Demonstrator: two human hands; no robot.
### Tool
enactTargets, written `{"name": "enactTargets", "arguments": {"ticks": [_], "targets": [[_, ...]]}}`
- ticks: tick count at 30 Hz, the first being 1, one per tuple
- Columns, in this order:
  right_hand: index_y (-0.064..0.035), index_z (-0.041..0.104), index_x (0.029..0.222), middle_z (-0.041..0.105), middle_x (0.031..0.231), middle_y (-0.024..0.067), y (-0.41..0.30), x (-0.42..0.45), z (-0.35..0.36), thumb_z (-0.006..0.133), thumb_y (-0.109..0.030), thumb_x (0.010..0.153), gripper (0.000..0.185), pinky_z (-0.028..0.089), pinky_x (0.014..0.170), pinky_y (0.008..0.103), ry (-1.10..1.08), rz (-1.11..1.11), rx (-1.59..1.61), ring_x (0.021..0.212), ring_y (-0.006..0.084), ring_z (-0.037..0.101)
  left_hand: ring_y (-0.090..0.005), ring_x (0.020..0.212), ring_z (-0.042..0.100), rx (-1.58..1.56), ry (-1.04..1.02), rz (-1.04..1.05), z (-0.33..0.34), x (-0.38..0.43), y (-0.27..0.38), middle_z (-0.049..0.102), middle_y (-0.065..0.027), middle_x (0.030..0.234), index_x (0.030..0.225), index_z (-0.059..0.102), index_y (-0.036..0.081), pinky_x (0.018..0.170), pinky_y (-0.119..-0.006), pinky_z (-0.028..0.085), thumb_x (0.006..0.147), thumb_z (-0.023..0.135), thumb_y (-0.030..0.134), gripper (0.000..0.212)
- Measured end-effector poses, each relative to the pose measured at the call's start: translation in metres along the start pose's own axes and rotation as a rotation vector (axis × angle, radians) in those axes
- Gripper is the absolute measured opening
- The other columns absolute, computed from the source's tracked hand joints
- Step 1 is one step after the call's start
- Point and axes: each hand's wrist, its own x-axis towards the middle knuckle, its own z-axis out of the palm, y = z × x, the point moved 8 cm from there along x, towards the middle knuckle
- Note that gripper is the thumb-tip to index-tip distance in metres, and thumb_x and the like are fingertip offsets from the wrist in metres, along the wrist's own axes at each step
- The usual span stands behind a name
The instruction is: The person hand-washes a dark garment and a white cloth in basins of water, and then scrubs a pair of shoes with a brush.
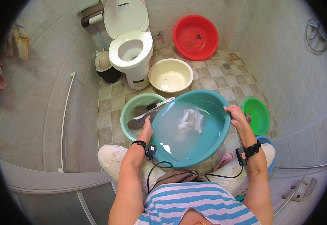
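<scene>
A large teal plastic basin (224, 135) is held tilted in front of me, its right side raised. Cloudy water has pooled toward its left side, and a white cloth (191, 121) lies partly in that water. My right hand (235, 115) grips the raised right rim. My left hand (148, 128) holds the basin's left side, with some fingers hidden. Under that left side stands a pale green basin (125, 112) of water. In it rests a shoe (138, 122) with its dark sole showing, and a white-handled brush (164, 103) leans across the edge.
Beyond are a cream basin (180, 87), a red basin (195, 52) against the wall, and a white toilet (131, 67) beside a lidded bin (107, 67). A small green basin (260, 123) stands at right, near a floor drain (226, 66). A towel rail (67, 121) lines the left wall.
</scene>
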Motion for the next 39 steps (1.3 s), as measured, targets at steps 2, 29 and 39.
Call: {"name": "enactTargets", "arguments": {"ticks": [2,29,39], "targets": [[-0.0005,0.051,0.086,0.058,0.078,0.0086,-0.002,0.000,0.003,0.065,-0.001,0.075,0.017,0.050,0.064,0.0304,0.006,-0.001,-0.008,0.069,0.0174,0.057,-0.0320,0.109,0.051,-0.003,0.006,-0.017,0.000,-0.005,0.002,0.037,-0.0236,0.131,0.133,0.024,-0.010,0.088,-0.044,0.046,0.078,0.060,0.044,0.084],[-0.0003,0.055,0.090,0.061,0.080,0.0058,-0.029,-0.019,0.043,0.066,-0.003,0.076,0.018,0.050,0.063,0.0271,-0.070,-0.028,-0.048,0.069,0.0142,0.059,-0.0319,0.113,0.050,-0.057,-0.050,-0.010,0.003,-0.016,0.011,0.035,-0.0199,0.135,0.137,0.024,-0.001,0.093,-0.046,0.044,0.081,0.057,0.045,0.080],[-0.0018,0.056,0.087,0.061,0.076,0.0041,-0.034,-0.021,0.055,0.066,-0.004,0.076,0.015,0.049,0.059,0.0254,-0.117,-0.067,-0.020,0.064,0.0123,0.059,-0.0310,0.112,0.050,-0.107,-0.057,-0.014,0.001,-0.014,0.012,0.036,-0.0176,0.134,0.136,0.026,0.002,0.091,-0.046,0.045,0.080,0.059,0.045,0.078]]}}
